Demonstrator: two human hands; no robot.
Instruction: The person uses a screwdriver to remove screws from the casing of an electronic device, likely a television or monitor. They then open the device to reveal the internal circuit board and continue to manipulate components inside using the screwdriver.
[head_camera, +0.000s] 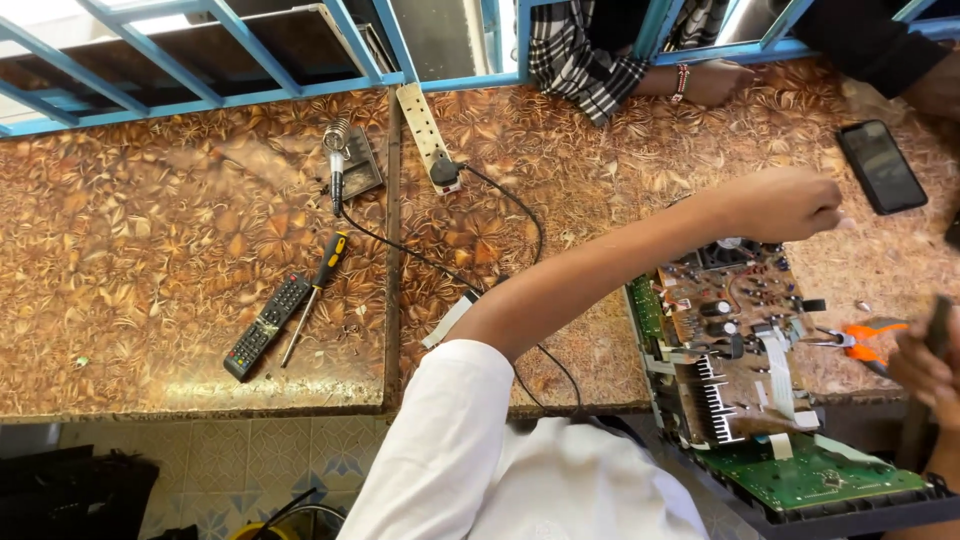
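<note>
White sleeve (450, 440) fills the bottom of the view, and that arm stretches out over an opened-up electronics chassis (760, 400), which I'll use as the landmark. It sits at the near right edge of the patterned brown desk (150, 220), with a brown circuit board (725, 290) at its far end, a finned heatsink (715, 395) in the middle and a green board (810, 475) at its near end. Left hand (785, 205) hovers just beyond the chassis's far end, fingers curled loosely inward; can't tell if they're pinching anything. Right hand (925, 365) is just right of the chassis, fingers wrapped around a dark flat object (940, 325). Orange-handled pliers (860, 340) lie between that hand and the chassis. Well to the left of the chassis there's a black remote (268, 325) and a screwdriver (315, 298), and farther back a soldering iron (337, 165) and a power strip (425, 130). Black phone (882, 166) lies beyond the chassis, to the right. Someone else's hand (715, 82) rests at the desk's far edge.
</note>
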